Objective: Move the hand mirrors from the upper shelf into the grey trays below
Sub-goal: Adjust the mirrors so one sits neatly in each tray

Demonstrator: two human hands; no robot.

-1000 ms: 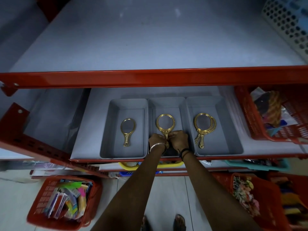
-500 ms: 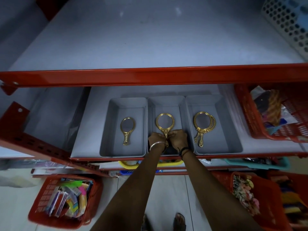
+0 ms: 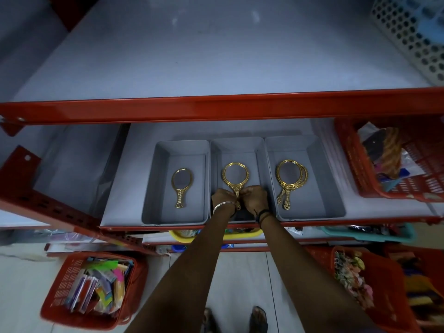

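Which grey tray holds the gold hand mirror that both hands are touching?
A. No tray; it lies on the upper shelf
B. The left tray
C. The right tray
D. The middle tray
D: the left hand and right hand meet at the handle of the gold hand mirror, which lies in the middle tray.

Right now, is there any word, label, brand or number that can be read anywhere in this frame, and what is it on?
None can be read.
The packets in the red basket on the floor at lower left show coloured printing, too blurred to read.
The gold hand mirrors and grey trays bear no visible text.
The items in the red basket at right are too dark and blurred to tell.
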